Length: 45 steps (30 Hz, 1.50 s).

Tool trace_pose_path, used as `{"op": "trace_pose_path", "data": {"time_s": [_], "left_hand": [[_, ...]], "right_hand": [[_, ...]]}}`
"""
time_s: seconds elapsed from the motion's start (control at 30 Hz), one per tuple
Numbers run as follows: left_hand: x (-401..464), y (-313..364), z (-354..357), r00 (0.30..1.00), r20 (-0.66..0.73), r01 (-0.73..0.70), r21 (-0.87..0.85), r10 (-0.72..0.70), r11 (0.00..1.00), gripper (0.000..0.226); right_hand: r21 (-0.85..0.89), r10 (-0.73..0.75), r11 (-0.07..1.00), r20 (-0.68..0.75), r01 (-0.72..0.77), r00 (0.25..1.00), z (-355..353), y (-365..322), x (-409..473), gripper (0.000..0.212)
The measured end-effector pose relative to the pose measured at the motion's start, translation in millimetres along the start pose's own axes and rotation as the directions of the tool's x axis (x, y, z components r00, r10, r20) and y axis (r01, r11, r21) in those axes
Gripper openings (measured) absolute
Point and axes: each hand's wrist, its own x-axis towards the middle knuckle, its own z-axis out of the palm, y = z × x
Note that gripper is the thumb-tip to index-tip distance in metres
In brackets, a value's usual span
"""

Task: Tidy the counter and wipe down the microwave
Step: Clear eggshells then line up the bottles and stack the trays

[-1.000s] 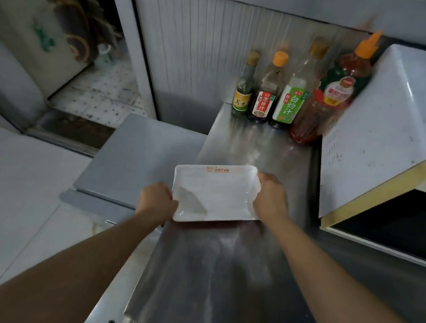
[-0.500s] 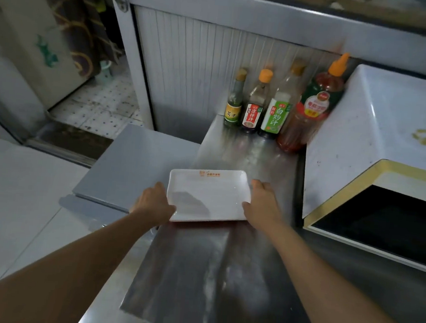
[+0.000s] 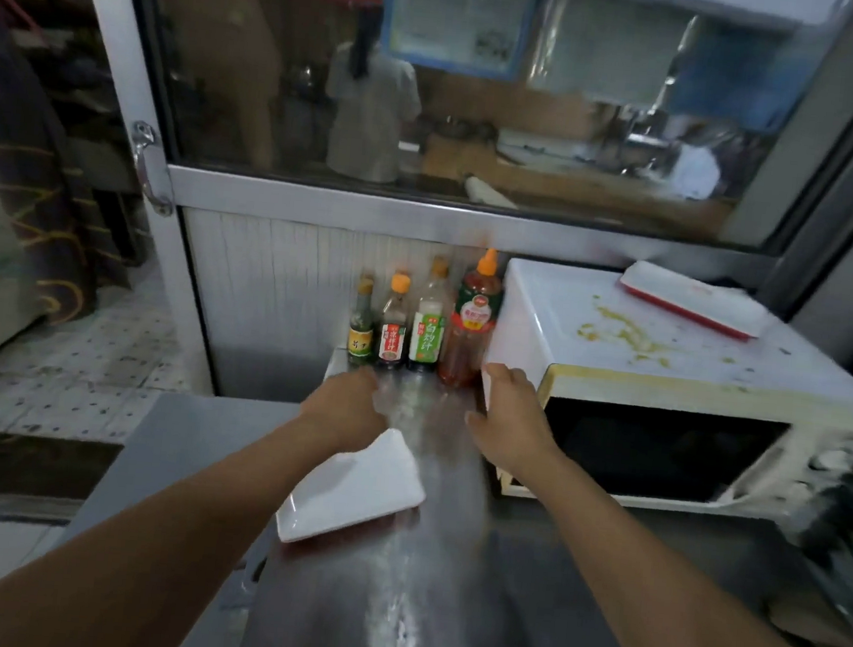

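Reaching risk: both hands are out over the bench (image 3: 389, 604) toward the bottle row, and a careless sweep could topple a bottle.
Landmark: the microwave (image 3: 665, 396) stands on the bench; every place below is given from it.
Left hand (image 3: 343, 401): well to the left of the microwave, just short of the bottles, holding nothing that shows; its fingers point away from the camera and I cannot tell whether they are spread or curled.
Right hand (image 3: 507, 413): at the microwave's front left corner, fingers loosely bent and holding nothing; whether it touches the casing I cannot tell.
Bottles: four sauce bottles (image 3: 424, 328) stand upright in a tight row against the back panel, just left of the microwave; the tall red one (image 3: 469, 337) sits right against its side. Knocking one would likely tip its neighbours.
White tray (image 3: 348, 489): lies on the bench left of and nearer than the microwave, partly under the left forearm; a forearm dragging back could shove it toward the bench edge.
Microwave top: yellowish food smears (image 3: 619, 335) still to be wiped; a red-rimmed tray (image 3: 689, 305) rests at its rear, and wiping around it could push it off the back.
Judgement: the tidying looks only partly done and wiping not begun.
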Motion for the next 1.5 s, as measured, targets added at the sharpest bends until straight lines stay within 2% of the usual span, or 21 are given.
{"op": "trace_pose_path", "data": {"time_s": [0.27,0.37,0.73,1.07,1.23,1.37,1.5], "left_hand": [[10.7,89.3,-14.9,0.969,-0.014,-0.246,0.038,0.247,0.968,0.032],[21.4,123.3,-12.8,0.949,-0.028,-0.311,0.059,0.313,0.949,0.034],[102.8,260.2,17.2,0.935,-0.046,-0.353,-0.012,0.352,0.935,0.040],[207.5,357.7,69.4,0.957,-0.075,-0.280,0.019,0.280,0.960,0.046],[251.2,377.6,86.5,0.975,-0.093,-0.190,0.106,0.200,0.976,0.026],[273.8,384.3,100.3,0.984,-0.108,-0.129,0.135,0.144,0.982,0.026],[284.9,385.3,105.1,0.992,-0.113,-0.047,0.124,0.061,0.991,0.012]], "right_hand": [[-0.013,0.153,0.987,-0.204,-0.159,0.967,-87.9,49.2,-18.0,0.056],[-0.014,0.215,0.974,-0.265,-0.226,0.940,-116.9,74.4,-18.9,0.054],[0.024,0.373,0.920,-0.359,-0.390,0.856,-202.1,196.5,36.5,0.054],[-0.015,0.387,0.913,-0.276,-0.407,0.880,-221.4,313.8,125.7,0.041],[-0.012,0.388,0.917,-0.217,-0.399,0.896,-208.6,346.1,164.1,0.047],[-0.034,0.376,0.920,-0.207,-0.391,0.903,-200.6,356.4,186.1,0.042],[-0.025,0.385,0.918,-0.183,-0.396,0.905,-192.8,357.9,198.9,0.036]]}}
